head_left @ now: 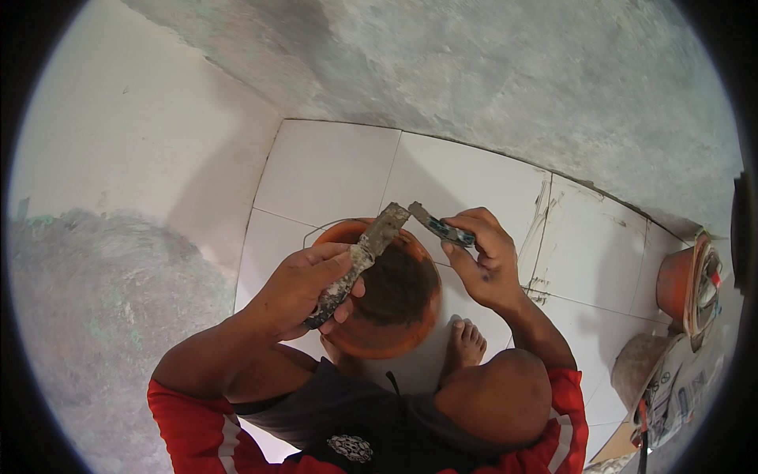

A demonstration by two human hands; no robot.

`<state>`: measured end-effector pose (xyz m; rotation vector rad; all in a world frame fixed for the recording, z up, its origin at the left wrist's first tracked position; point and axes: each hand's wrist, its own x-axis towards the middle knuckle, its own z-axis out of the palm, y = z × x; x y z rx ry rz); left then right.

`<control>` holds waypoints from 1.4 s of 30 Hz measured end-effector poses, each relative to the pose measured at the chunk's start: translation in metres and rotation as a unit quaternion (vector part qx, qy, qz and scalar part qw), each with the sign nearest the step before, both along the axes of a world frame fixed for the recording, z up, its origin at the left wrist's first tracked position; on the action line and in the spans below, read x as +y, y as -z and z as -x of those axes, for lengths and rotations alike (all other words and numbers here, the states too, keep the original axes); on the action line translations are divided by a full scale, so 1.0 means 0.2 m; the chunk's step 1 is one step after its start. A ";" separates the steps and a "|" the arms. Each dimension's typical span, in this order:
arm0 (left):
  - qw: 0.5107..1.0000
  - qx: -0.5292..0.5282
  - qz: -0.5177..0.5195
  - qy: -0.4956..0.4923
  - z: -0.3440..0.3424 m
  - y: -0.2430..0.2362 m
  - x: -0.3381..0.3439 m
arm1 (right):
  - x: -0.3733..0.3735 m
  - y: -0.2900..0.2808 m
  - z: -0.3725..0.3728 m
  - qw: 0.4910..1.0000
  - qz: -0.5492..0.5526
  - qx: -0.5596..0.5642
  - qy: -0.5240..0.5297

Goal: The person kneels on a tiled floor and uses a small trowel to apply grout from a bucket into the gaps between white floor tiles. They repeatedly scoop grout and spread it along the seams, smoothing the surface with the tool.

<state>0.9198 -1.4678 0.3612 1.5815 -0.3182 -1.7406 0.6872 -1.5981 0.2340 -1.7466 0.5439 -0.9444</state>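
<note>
My left hand is closed round the speckled handle of a putty knife whose flat blade is caked with grey mortar. Between the thumb and fingers of my right hand is a small dark scraper-like tool, its far end coated in mortar. The two coated ends come close together; whether they touch I cannot tell. Below them stands an orange bucket, with dark wet mortar inside. Its thin wire handle shows on the left side.
My bare foot is beside the bucket on white floor tiles. Mortar smears mark the tiles on the right. An orange container, a grey-brown bucket and a printed bag stand at the far right. Grey plastered wall borders the floor.
</note>
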 end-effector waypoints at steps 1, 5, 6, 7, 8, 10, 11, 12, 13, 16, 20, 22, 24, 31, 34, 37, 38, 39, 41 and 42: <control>1.000 -0.012 -0.013 0.005 0.00 0.00 0.00 | -0.01 0.00 -0.01 1.000 -0.024 0.016 -0.011; 0.996 -0.063 -0.014 0.067 0.01 0.00 -0.02 | -0.02 -0.01 -0.03 0.995 -0.044 0.016 -0.091; 0.994 -0.078 -0.018 0.071 0.01 0.00 -0.02 | -0.01 -0.01 -0.03 0.993 -0.049 0.023 -0.107; 0.994 -0.084 -0.019 0.071 0.01 0.00 -0.02 | -0.01 0.00 -0.04 0.991 -0.053 0.030 -0.122; 0.991 -0.100 -0.030 0.080 0.01 0.00 -0.03 | 0.00 0.01 -0.04 0.988 -0.073 0.027 -0.134; 0.989 -0.111 -0.042 0.087 0.00 0.01 -0.04 | 0.02 0.03 -0.04 0.981 -0.110 0.021 -0.156; 0.989 -0.112 -0.044 0.085 0.00 0.02 -0.04 | 0.03 0.04 -0.05 0.973 -0.159 0.012 -0.167; 0.990 -0.110 -0.046 0.079 -0.01 0.03 -0.04 | 0.04 0.06 -0.05 0.962 -0.206 0.003 -0.177; 0.990 -0.109 -0.052 0.072 -0.01 0.03 -0.04 | 0.05 0.07 -0.05 0.950 -0.247 -0.008 -0.189; 0.990 -0.130 -0.039 0.048 -0.04 0.05 -0.05 | 0.07 0.12 -0.04 0.852 -0.480 -0.037 -0.207; 0.989 -0.144 -0.024 0.028 -0.07 0.06 -0.06 | 0.08 0.21 0.03 0.729 -0.629 -0.187 -0.195; 0.987 -0.157 -0.019 0.026 -0.08 0.06 -0.06 | 0.07 0.26 0.09 0.696 -0.637 -0.259 -0.205; 0.987 -0.160 -0.012 0.016 -0.09 0.04 -0.06 | 0.05 0.33 0.18 0.715 -0.638 -0.262 -0.109; 0.980 -0.199 0.004 -0.021 -0.09 0.04 -0.07 | -0.31 0.58 0.62 0.740 -0.553 -0.335 0.185; 0.974 -0.224 -0.004 -0.018 -0.09 0.05 -0.07 | -0.54 0.68 0.84 0.802 -0.452 -0.271 0.283; 0.971 -0.240 -0.012 -0.020 -0.09 0.06 -0.07 | -0.65 0.77 0.98 0.810 -0.388 -0.202 0.390; 0.970 -0.243 -0.016 -0.021 -0.09 0.06 -0.07 | -0.67 0.80 1.02 0.810 -0.376 -0.184 0.411; 0.969 -0.247 -0.016 -0.020 -0.09 0.07 -0.07 | -0.69 0.82 1.04 0.804 -0.365 -0.164 0.440; 0.966 -0.256 -0.018 -0.018 -0.09 0.07 -0.07 | -0.72 0.85 1.07 0.801 -0.365 -0.145 0.452; 0.967 -0.253 -0.018 -0.019 -0.09 0.08 -0.08 | -0.74 0.86 1.08 0.801 -0.364 -0.143 0.453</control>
